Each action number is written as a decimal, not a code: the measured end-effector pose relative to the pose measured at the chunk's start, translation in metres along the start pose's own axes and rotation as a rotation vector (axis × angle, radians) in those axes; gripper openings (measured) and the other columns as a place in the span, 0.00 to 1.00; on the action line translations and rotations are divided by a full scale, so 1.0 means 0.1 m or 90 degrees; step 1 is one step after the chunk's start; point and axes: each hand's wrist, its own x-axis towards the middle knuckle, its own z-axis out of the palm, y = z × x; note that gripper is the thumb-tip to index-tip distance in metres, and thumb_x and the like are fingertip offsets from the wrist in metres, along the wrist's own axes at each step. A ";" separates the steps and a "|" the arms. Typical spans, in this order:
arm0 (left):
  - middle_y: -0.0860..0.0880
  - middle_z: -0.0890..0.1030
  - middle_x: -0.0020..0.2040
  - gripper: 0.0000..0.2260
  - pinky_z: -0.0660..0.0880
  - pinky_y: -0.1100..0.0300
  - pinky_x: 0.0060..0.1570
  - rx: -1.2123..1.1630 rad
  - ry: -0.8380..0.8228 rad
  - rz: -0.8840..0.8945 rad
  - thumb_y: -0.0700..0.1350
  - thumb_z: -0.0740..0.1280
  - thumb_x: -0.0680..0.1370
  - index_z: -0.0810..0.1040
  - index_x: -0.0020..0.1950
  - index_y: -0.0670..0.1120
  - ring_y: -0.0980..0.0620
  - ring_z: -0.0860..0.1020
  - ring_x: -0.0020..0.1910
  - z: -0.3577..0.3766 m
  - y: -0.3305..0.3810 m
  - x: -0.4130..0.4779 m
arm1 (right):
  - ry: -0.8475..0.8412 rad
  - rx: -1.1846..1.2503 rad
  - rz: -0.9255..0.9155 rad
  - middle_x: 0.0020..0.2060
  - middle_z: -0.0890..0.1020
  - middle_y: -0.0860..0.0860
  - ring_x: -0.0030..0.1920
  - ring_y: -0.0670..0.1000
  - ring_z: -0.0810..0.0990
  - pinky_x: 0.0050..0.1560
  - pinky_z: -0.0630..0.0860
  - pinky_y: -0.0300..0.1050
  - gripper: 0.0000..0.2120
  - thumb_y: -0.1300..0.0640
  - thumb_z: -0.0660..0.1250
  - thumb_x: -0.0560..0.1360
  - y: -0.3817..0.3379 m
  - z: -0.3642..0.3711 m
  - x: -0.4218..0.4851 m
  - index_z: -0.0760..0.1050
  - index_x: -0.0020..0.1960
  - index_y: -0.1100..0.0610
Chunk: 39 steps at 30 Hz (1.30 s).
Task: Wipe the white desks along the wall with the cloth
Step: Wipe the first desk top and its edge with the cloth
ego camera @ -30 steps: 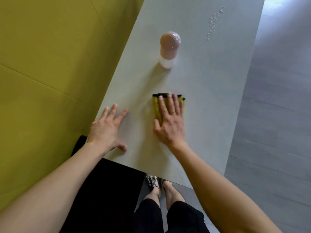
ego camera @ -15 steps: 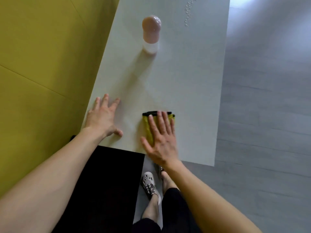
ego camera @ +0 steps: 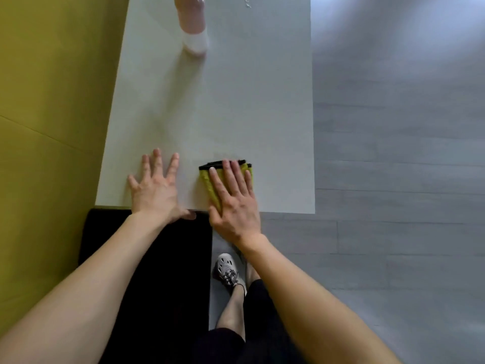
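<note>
White desk [ego camera: 236, 101]: your landmark.
Cloth [ego camera: 205, 178], yellow with a black edge: folded, at the desk's near edge.
Your right hand [ego camera: 233, 206]: fingers straight, pressing flat on the cloth.
Your left hand [ego camera: 154, 190]: fingers spread flat on the desk's near edge, holding nothing.
Pink bottle [ego camera: 193, 19]: upright at the desk's far end.

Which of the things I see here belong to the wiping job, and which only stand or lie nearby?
Job: white desk; yellow cloth, pressed flat under the right hand; left hand, flat on the desk.

Nearby only: pink-topped container, standing at the far end; black object below the desk's near edge; grey shoe.
</note>
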 end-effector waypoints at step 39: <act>0.45 0.59 0.87 0.53 0.71 0.36 0.75 -0.275 0.065 -0.188 0.71 0.77 0.72 0.55 0.88 0.55 0.34 0.69 0.80 0.19 -1.01 -0.07 | 0.010 -0.074 0.055 0.88 0.46 0.58 0.88 0.58 0.42 0.86 0.45 0.66 0.43 0.38 0.60 0.81 0.13 0.00 0.28 0.51 0.89 0.53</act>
